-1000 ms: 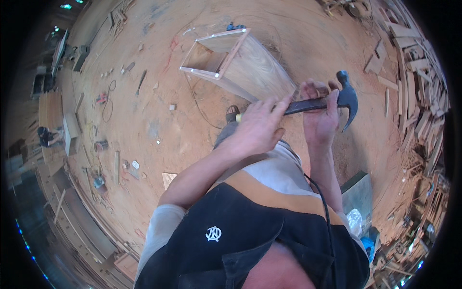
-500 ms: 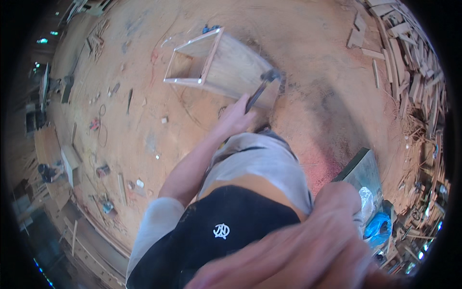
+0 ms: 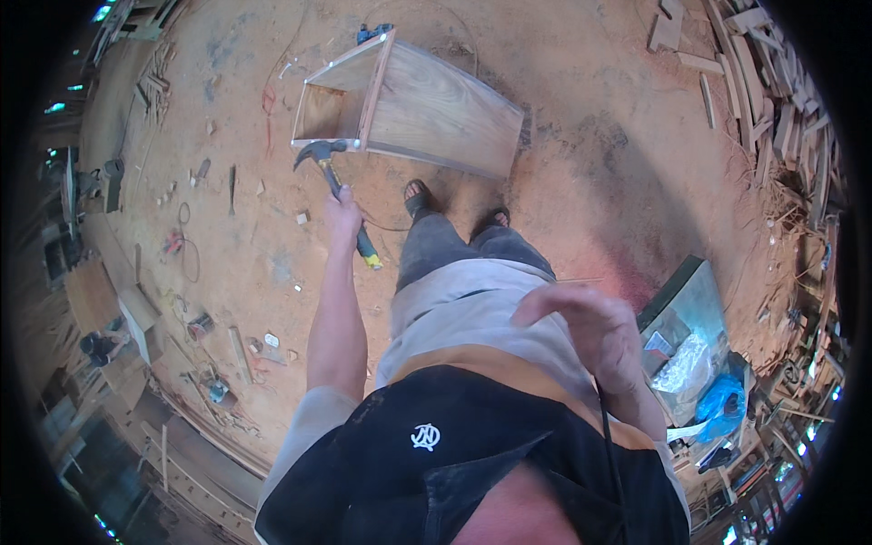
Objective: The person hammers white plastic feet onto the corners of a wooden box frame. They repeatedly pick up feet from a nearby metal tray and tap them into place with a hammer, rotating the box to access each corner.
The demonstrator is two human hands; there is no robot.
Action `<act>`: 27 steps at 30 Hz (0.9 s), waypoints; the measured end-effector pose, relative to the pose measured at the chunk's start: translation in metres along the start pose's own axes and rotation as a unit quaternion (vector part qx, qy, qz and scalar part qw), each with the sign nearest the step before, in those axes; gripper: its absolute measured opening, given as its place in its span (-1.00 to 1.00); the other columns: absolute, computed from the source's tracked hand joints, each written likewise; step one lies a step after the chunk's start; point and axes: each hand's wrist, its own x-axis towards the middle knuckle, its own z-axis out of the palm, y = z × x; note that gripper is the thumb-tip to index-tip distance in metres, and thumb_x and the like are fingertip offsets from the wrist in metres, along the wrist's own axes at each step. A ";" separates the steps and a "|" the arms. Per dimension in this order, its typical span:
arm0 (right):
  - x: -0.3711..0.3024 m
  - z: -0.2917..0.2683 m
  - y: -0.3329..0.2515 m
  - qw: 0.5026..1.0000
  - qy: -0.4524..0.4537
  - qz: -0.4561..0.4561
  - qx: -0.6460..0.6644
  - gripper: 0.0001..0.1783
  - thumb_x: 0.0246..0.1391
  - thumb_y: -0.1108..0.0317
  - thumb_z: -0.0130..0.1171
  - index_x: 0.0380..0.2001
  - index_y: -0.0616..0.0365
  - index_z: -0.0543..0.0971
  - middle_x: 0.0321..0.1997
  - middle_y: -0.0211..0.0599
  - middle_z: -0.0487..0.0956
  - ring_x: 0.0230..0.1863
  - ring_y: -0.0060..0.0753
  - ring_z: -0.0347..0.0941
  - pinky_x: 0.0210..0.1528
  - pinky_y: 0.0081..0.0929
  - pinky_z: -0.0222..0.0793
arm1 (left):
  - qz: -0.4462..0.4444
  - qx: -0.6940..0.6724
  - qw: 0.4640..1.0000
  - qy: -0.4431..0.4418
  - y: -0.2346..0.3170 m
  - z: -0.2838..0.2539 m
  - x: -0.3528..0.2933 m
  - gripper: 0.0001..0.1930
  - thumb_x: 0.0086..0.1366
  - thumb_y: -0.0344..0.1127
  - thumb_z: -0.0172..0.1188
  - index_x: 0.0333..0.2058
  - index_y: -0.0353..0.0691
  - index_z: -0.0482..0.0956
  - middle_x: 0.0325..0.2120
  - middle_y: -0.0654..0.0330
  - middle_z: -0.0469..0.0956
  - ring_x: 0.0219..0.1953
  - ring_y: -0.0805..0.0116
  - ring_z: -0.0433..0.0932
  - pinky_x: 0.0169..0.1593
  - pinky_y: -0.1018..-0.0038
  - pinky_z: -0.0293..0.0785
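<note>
In my left hand (image 3: 343, 216) is a claw hammer (image 3: 320, 153), its fingers wrapped round the dark handle. The hammer's head points away from me, and the yellow handle end sticks out below my fist. Beyond it a wooden box frame (image 3: 445, 107) lies on its side, with an opening at its left end. From above, the hammer head overlaps the box's near left corner; I cannot tell whether they touch. My right hand (image 3: 595, 331) hovers in front of my waist, fingers loosely bent leftward, with nothing visible in it.
A blue power tool (image 3: 372, 34) lies behind the box. Right of me stands a dark-edged case (image 3: 686, 318) with a blue plastic bag (image 3: 724, 409). Scrap wood (image 3: 795, 136) is piled along the right. At far left another person (image 3: 98, 347) is by wooden panels.
My left hand has swung the hammer leftward, from over the box's near side to its left corner. The right hand has moved away from the camera toward my waist.
</note>
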 end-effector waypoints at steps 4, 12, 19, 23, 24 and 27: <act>-0.010 -0.023 0.008 0.993 0.114 0.019 -0.037 -0.05 0.28 -0.39 0.12 0.26 0.37 0.49 0.00 -0.01 0.67 0.14 -0.14 0.59 0.29 -0.16 0.38 | 0.042 0.108 0.992 -0.047 0.004 -0.004 0.047 -0.65 0.53 -0.11 0.04 -0.29 -0.32 0.45 -0.64 0.11 0.52 -0.68 0.27 0.57 -0.57 0.25 0.50; 0.002 -0.033 0.018 0.993 0.116 -0.011 -0.024 -0.16 0.35 -0.23 0.15 0.28 0.39 0.44 -0.02 0.02 0.66 0.09 -0.16 0.60 0.27 -0.16 0.41 | 0.087 0.217 0.971 -0.045 0.015 -0.028 0.094 -0.62 0.47 -0.11 0.05 -0.32 -0.39 0.53 -0.59 -0.05 0.60 -0.57 0.06 0.68 -0.46 0.15 0.57; 0.016 -0.026 0.023 0.986 0.139 0.025 -0.084 -0.21 0.35 -0.19 0.17 0.25 0.39 0.48 -0.04 -0.01 0.67 0.07 -0.16 0.61 0.26 -0.14 0.42 | -0.013 0.192 0.978 -0.082 0.006 -0.014 0.110 -0.64 0.42 -0.15 0.09 -0.30 -0.44 0.56 -0.43 -0.29 0.65 -0.24 -0.25 0.72 -0.16 0.00 0.59; 0.029 -0.022 0.023 0.980 0.158 0.034 -0.113 -0.21 0.33 -0.18 0.21 0.24 0.39 0.49 -0.03 -0.03 0.67 0.08 -0.17 0.61 0.26 -0.16 0.44 | 0.065 0.259 0.962 -0.063 -0.003 -0.018 0.133 -0.60 0.40 -0.12 0.10 -0.23 -0.46 0.59 -0.25 -0.37 0.66 -0.09 -0.29 0.68 -0.02 0.02 0.58; 0.033 -0.020 0.024 0.980 0.155 0.043 -0.118 -0.21 0.32 -0.17 0.23 0.24 0.38 0.49 -0.03 -0.03 0.67 0.09 -0.18 0.61 0.26 -0.17 0.43 | 0.079 0.299 0.946 -0.098 -0.003 -0.023 0.142 -0.58 0.40 -0.10 0.10 -0.19 -0.47 0.60 -0.21 -0.38 0.65 -0.07 -0.29 0.67 -0.01 0.03 0.58; 0.046 -0.016 0.026 0.976 0.152 0.057 -0.144 -0.24 0.29 -0.13 0.28 0.23 0.37 0.51 -0.02 -0.05 0.68 0.10 -0.19 0.61 0.26 -0.19 0.43 | 0.096 0.321 0.933 -0.129 0.004 -0.033 0.163 -0.51 0.39 -0.06 0.10 -0.09 -0.51 0.59 -0.16 -0.39 0.65 -0.04 -0.30 0.66 0.03 0.01 0.58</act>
